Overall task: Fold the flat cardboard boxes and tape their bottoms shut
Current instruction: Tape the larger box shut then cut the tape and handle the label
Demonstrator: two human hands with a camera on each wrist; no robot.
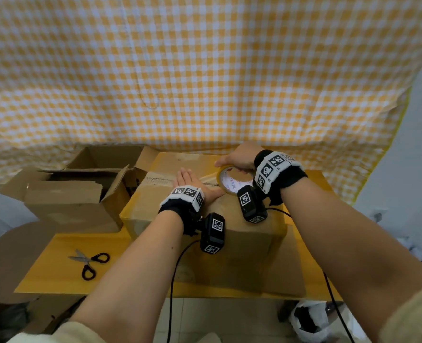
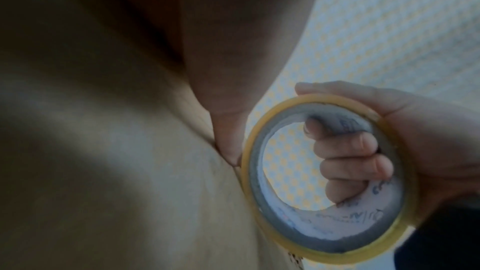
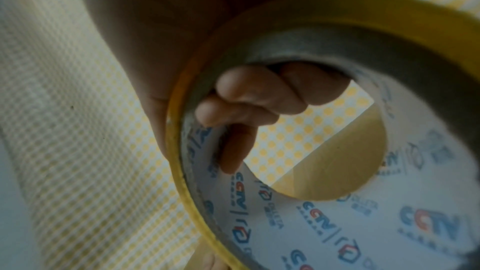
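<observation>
A folded cardboard box [image 1: 153,204] stands on the yellow table [image 1: 81,280] with its closed flaps facing up. My left hand [image 1: 192,179] lies flat and open on the centre seam, pressing it down. Just to its right, my right hand [image 1: 237,159] grips a roll of clear tape [image 1: 226,180] that stands on edge on the box top. A shiny strip runs from the roll toward the left hand. In the right wrist view the fingers [image 3: 246,98] curl through the tape roll [image 3: 337,223]. The left wrist view shows the tape roll [image 2: 324,243] beside my left thumb [image 2: 228,130].
An open cardboard box [image 1: 76,201] with raised flaps stands at the left of the table. Black-handled scissors [image 1: 88,263] lie at the front left. A yellow checked cloth [image 1: 205,70] hangs behind. Flat cardboard [image 1: 7,256] lies at the left, and a white bag [image 1: 311,323] sits on the floor.
</observation>
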